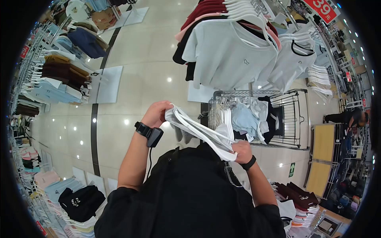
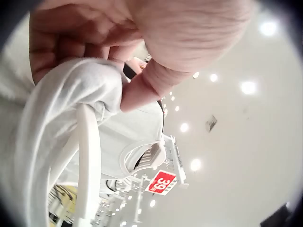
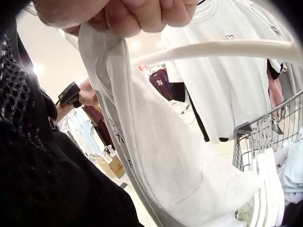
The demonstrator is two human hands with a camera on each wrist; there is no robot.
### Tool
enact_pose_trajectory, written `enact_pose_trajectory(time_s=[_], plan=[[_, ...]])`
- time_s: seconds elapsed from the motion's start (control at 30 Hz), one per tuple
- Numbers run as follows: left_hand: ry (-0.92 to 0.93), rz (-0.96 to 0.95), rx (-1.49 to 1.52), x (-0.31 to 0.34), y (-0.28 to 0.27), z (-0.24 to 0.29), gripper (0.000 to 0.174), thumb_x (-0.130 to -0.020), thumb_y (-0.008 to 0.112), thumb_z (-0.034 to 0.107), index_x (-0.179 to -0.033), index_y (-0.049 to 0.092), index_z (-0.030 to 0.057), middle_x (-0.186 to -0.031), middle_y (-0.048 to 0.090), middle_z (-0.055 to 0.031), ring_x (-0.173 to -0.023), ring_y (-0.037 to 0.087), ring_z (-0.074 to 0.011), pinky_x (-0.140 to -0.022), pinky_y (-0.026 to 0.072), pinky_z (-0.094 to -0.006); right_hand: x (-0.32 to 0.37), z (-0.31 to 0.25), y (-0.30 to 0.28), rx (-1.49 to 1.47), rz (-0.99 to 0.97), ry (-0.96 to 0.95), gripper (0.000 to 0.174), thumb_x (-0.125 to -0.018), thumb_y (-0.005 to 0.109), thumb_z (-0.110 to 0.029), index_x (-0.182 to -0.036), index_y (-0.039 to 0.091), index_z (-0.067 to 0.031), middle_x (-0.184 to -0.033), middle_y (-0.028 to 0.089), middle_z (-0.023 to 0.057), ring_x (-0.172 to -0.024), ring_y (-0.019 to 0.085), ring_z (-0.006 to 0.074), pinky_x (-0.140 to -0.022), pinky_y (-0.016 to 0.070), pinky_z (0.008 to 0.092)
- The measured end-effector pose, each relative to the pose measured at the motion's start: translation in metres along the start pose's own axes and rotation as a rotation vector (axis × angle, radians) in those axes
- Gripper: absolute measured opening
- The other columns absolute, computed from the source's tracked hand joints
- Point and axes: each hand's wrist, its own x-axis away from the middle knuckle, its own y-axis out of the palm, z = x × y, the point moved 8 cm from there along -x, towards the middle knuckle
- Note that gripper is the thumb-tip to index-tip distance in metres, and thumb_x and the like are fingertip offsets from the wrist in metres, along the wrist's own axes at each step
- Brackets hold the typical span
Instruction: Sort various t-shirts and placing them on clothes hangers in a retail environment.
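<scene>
A light grey shirt [image 1: 185, 123] is stretched between my two hands in front of my body. At its left end my left hand [image 1: 158, 113] grips the cloth, thumb and fingers pinching a bunched fold in the left wrist view. A white hanger [image 2: 89, 156] comes out from under that fold. My right hand [image 1: 243, 152] grips the other end, its fingers curled over the cloth [image 3: 156, 142], which hangs down below them in the right wrist view. The hanger's white bar crosses beside that hand there.
Right of the shirt stands a metal shopping cart [image 1: 303, 119] with white hangers [image 1: 226, 119] and blue, white and black clothes [image 1: 246, 117]. Ahead is a rack of hanging shirts [image 1: 234, 55]. More clothes racks [image 1: 59, 75] line the left. A person [image 1: 353, 119] stands far right.
</scene>
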Motion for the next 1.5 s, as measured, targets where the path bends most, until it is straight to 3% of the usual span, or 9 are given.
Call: enact_pose_trajectory(time_s=[0.2, 0.3, 0.5, 0.77, 0.83, 0.87, 0.97, 1.37, 1.5], plan=[[0.205, -0.076, -0.873, 0.049, 0.005, 0.010, 0.021, -0.086, 0.074, 0.016, -0.077, 0.064, -0.0003, -0.077, 0.061, -0.0022, -0.070, 0.057, -0.0106, -0.063, 0.0449, -0.0272, -0.044, -0.044, 0.027, 0.162, -0.276, 0.110, 0.023, -0.079, 0.069, -0.028, -0.066, 0.059, -0.0114, -0.061, 0.061, 0.0098, -0.059, 0.063, 0.0334, -0.054, 0.0485, 0.0465], [0.669, -0.398, -0.985, 0.077, 0.059, 0.001, 0.012, -0.086, 0.072, 0.011, -0.084, 0.067, 0.0001, -0.111, 0.065, -0.0087, -0.093, 0.062, -0.0207, -0.079, 0.0486, -0.0335, -0.054, -0.042, 0.036, 0.176, -0.225, 0.217, 0.025, -0.079, 0.068, -0.034, -0.070, 0.064, -0.0112, -0.064, 0.064, 0.0123, -0.062, 0.065, 0.0353, -0.056, 0.0505, 0.0465], [0.478, -0.566, -0.921, 0.079, 0.035, -0.032, 0.010, -0.088, 0.067, 0.009, -0.095, 0.070, 0.0031, -0.107, 0.066, -0.0095, -0.096, 0.063, -0.0232, -0.081, 0.0490, -0.0336, -0.047, -0.037, 0.027, 0.278, -0.065, 0.311, 0.021, -0.072, 0.075, -0.028, -0.073, 0.064, -0.0102, -0.072, 0.067, 0.0110, -0.066, 0.065, 0.0333, -0.058, 0.0489, 0.0452], [0.570, -0.008, -0.827, 0.081, 0.000, -0.032, 0.029, -0.084, 0.076, 0.018, -0.088, 0.051, 0.0054, -0.068, 0.051, -0.0049, -0.059, 0.047, -0.0137, -0.056, 0.0399, -0.0289, -0.015, -0.044, -0.047, 0.664, 0.681, 0.496, 0.041, -0.063, 0.069, -0.003, -0.102, 0.057, -0.0067, -0.106, 0.062, 0.0152, -0.101, 0.061, 0.0340, -0.086, 0.0465, 0.0406], [0.573, 0.078, -0.496, 0.078, -0.008, -0.026, 0.031, -0.086, 0.077, 0.016, -0.084, 0.047, 0.0070, -0.068, 0.049, -0.0019, -0.060, 0.041, -0.0073, -0.054, 0.0333, -0.0244, 0.016, 0.013, -0.045, 0.182, 0.793, 0.827, 0.034, -0.072, 0.064, -0.001, -0.105, 0.057, -0.0055, -0.112, 0.064, 0.0138, -0.104, 0.062, 0.0312, -0.088, 0.0489, 0.0427], [0.667, 0.016, -0.557, 0.075, -0.009, -0.031, 0.032, -0.086, 0.078, 0.014, -0.081, 0.048, 0.0077, -0.068, 0.049, 0.0000, -0.058, 0.039, -0.0057, -0.052, 0.0311, -0.0231, 0.037, 0.055, -0.010, -0.721, 0.845, 1.066, 0.021, -0.090, 0.057, -0.003, -0.111, 0.058, -0.0039, -0.114, 0.065, 0.0115, -0.104, 0.063, 0.0250, -0.090, 0.0520, 0.0414], [0.765, -0.050, -0.685, 0.079, -0.002, -0.025, 0.035, -0.084, 0.080, 0.016, -0.078, 0.048, 0.0074, -0.067, 0.049, 0.0013, -0.056, 0.038, -0.0059, -0.051, 0.0305, -0.0237, 0.024, 0.064, 0.008, -1.606, 0.797, 0.827, 0.025, -0.102, 0.052, -0.016, -0.123, 0.059, -0.0048, -0.120, 0.066, 0.0078, -0.110, 0.064, 0.0232, -0.097, 0.0520, 0.0419], [0.961, -0.232, -1.058, 0.122, 0.030, -0.006, 0.037, -0.081, 0.083, 0.013, -0.067, 0.048, 0.0089, -0.057, 0.050, -0.0043, -0.048, 0.051, -0.0219, -0.046, 0.0414, -0.0313, 0.050, 0.099, 0.033, -1.227, 0.566, 1.110, 0.015, -0.087, 0.061, -0.003, -0.102, 0.064, -0.0044, -0.083, 0.066, 0.0053, -0.071, 0.063, 0.0141, -0.062, 0.0514, 0.0304], [0.856, -0.131, -1.165, 0.119, 0.028, -0.011, 0.033, -0.083, 0.081, 0.017, -0.069, 0.052, 0.0089, -0.059, 0.056, -0.0051, -0.051, 0.056, -0.0226, -0.049, 0.0443, -0.0313, 0.032, 0.074, -0.004, -0.314, 0.738, 1.036, 0.013, -0.079, 0.062, -0.003, -0.091, 0.067, -0.0048, -0.057, 0.055, -0.0005, -0.054, 0.049, 0.0104, -0.052, 0.0366, 0.0276]])
